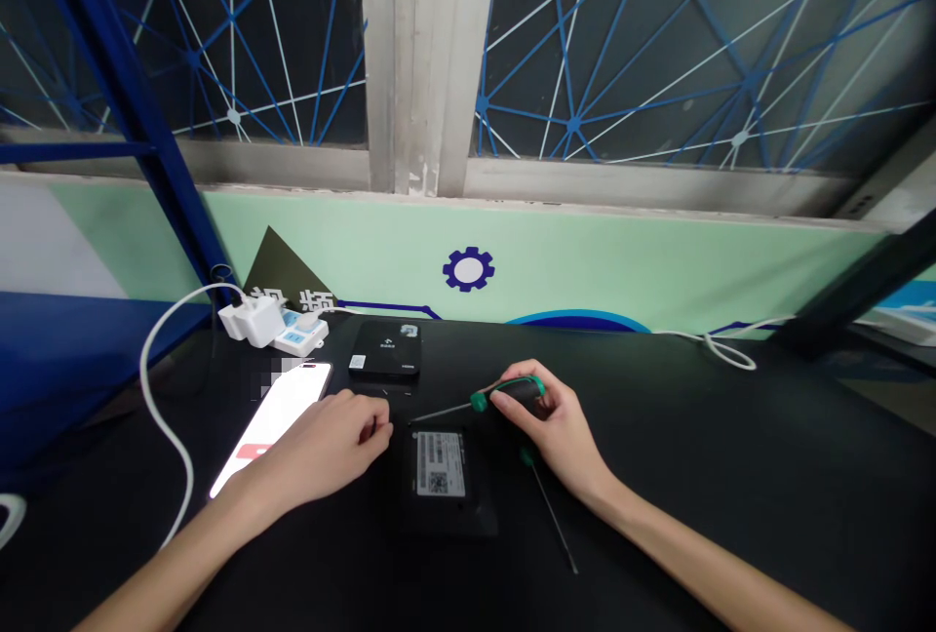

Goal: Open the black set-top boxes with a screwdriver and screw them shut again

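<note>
My right hand (552, 417) grips a screwdriver (519, 388) with a green and black handle. Its thin shaft points left, and the tip is at the upper left corner of a flat black device (474, 510) with a white printed label (442, 464). Left of that device is my left hand (340, 437), fingers curled and thumb against the index finger; whatever may be between them is hidden. A second screwdriver (552, 510) lies below my right hand, its shaft toward me and its handle mostly hidden by the hand.
A lit phone (292, 408) lies partly under my left forearm. Behind it are a white power strip (299, 332) with a plugged-in charger (253, 320) and a white cable (165, 417). A black box (386, 349) sits farther back, near the green wall (351, 252).
</note>
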{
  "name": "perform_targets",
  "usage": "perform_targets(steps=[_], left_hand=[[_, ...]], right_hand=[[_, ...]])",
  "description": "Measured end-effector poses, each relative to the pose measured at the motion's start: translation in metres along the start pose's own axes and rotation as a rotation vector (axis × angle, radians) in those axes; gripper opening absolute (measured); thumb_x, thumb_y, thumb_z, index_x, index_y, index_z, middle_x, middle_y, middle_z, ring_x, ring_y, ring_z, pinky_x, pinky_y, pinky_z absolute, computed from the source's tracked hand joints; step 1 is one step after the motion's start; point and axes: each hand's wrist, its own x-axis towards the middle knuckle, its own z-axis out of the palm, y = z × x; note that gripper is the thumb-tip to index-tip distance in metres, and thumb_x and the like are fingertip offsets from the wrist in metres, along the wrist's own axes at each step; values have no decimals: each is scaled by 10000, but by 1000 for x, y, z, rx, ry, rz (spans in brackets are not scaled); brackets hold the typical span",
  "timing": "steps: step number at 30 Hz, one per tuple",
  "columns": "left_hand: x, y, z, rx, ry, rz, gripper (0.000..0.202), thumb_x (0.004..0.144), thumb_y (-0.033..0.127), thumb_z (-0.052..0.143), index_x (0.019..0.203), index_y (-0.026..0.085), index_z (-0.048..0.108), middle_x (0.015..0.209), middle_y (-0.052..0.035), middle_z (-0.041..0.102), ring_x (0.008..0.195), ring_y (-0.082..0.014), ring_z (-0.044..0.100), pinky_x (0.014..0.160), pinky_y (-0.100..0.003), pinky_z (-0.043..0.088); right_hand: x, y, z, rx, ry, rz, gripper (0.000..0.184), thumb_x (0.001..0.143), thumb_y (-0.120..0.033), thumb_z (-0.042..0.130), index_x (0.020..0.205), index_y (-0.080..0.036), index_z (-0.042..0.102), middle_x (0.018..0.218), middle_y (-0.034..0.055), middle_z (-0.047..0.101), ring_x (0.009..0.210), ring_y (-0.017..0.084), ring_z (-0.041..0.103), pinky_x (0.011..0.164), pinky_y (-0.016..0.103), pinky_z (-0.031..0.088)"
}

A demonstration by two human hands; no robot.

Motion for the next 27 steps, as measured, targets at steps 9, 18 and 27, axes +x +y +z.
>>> perform_targets(steps=[9, 18, 27], left_hand=[[2, -3, 9, 17, 28, 25, 430, 993, 465, 319, 638, 221, 340, 577, 17, 465, 589, -180, 511, 539, -297, 271], [8, -3, 16, 9, 71, -25, 489, 996, 551, 292, 652, 224, 406, 580, 19, 480, 559, -177, 527, 549, -298, 268], [10, -3, 22, 7, 107, -43, 513, 971, 575, 316, 619, 222, 438, 552, 15, 483, 513, -171, 516, 521, -296, 260]], right_hand=[[1, 1, 2, -61, 19, -26, 344, 768, -509, 762, 846, -217, 598, 767, 6, 623, 694, 177, 556, 632, 288, 442], [1, 2, 1, -26, 26, 15, 392, 756, -558, 761, 846, -219, 585, 719, 1, 613, 626, 166, 538, 555, 272, 432], [1, 2, 1, -24, 22, 5, 380, 773, -549, 750, 852, -219, 580, 714, 6, 601, 633, 168, 540, 551, 274, 446]])
